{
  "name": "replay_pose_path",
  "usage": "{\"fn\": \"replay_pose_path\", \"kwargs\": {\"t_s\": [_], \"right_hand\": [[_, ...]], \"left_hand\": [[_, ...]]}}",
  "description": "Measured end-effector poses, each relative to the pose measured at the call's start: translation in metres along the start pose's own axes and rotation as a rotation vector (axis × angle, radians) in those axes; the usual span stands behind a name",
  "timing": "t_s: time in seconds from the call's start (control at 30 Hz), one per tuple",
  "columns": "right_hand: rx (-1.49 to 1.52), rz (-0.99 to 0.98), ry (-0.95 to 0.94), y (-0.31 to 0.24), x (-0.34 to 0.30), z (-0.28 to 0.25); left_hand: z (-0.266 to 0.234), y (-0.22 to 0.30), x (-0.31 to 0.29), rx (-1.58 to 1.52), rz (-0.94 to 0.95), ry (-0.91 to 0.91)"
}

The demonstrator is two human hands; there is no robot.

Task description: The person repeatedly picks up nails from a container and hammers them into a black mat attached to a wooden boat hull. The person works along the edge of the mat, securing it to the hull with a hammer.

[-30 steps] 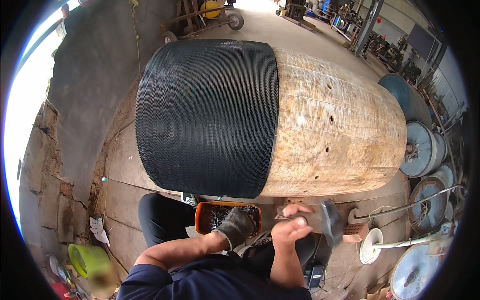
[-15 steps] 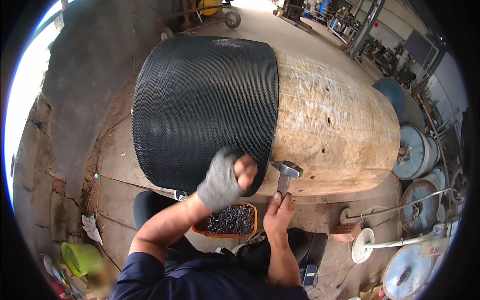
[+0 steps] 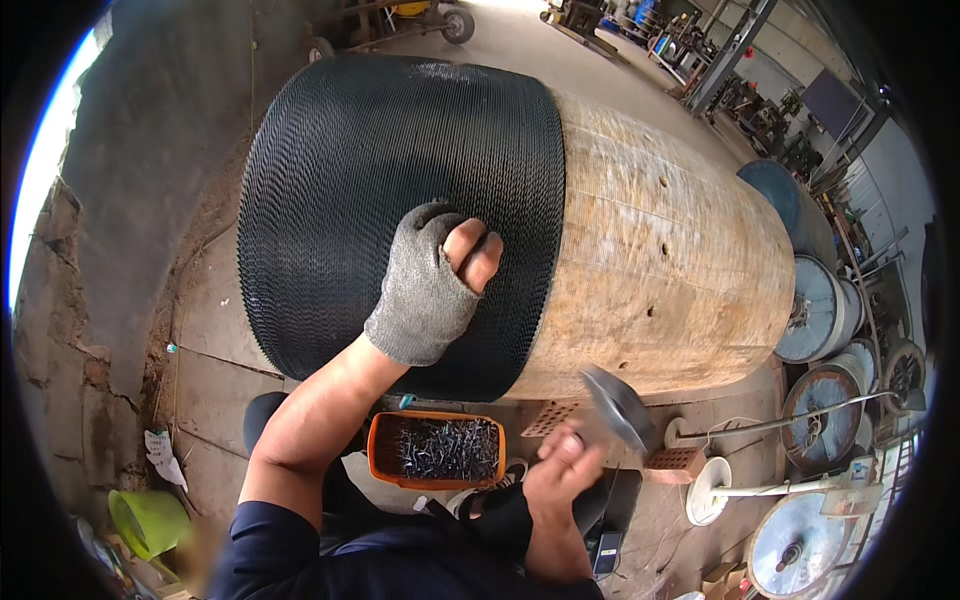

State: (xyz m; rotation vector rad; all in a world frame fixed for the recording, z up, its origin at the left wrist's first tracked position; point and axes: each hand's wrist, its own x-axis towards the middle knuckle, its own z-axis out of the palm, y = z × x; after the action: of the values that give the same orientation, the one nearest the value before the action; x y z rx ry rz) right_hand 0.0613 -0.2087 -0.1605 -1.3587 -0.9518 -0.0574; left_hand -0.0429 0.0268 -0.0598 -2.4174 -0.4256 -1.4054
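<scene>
A large wooden drum (image 3: 670,250) lies across the view, its left part covered by rows of black toothed strip (image 3: 330,200). My left hand (image 3: 430,285), in a grey glove with bare fingertips, is curled closed over the black rows near their right edge. Whatever it may pinch is hidden. My right hand (image 3: 565,465) grips a hammer (image 3: 620,410), whose metal head is smeared by motion and stands apart from the drum's near side. Below the drum, an orange bin (image 3: 372,455) holds many small dark metal pieces, like nails or staples.
Metal-ended drums (image 3: 820,410) line the right side near a white round-based stand (image 3: 708,490). Perforated bricks (image 3: 682,465) lie in front of the wooden drum. A green bucket (image 3: 150,522) stands at lower left, and a wheeled cart (image 3: 458,26) at the back.
My left hand has moved up and away over the black rows. My right hand has drawn the hammer back toward me, off the drum's edge. The view has shifted slightly.
</scene>
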Motion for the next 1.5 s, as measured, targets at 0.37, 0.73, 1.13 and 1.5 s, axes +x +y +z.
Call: {"fn": "replay_pose_path", "kwargs": {"t_s": [0.37, 0.73, 1.13, 1.5], "right_hand": [[-0.028, -0.010, 0.025, 0.001, 0.002, 0.003], [0.087, -0.178, 0.002, -0.002, 0.020, -0.002], [-0.492, 0.027, -0.099, 0.025, -0.001, -0.011], [-0.372, 0.076, -0.161, 0.033, -0.001, -0.017]], "left_hand": [[0.005, -0.002, 0.006, 0.087, -0.046, -0.011], [0.011, -0.007, 0.027, 0.278, -0.124, -0.003], [0.005, 0.082, -0.008, -0.235, -0.047, -0.059], [0.014, 0.094, -0.020, -0.317, -0.235, -0.260]]}}
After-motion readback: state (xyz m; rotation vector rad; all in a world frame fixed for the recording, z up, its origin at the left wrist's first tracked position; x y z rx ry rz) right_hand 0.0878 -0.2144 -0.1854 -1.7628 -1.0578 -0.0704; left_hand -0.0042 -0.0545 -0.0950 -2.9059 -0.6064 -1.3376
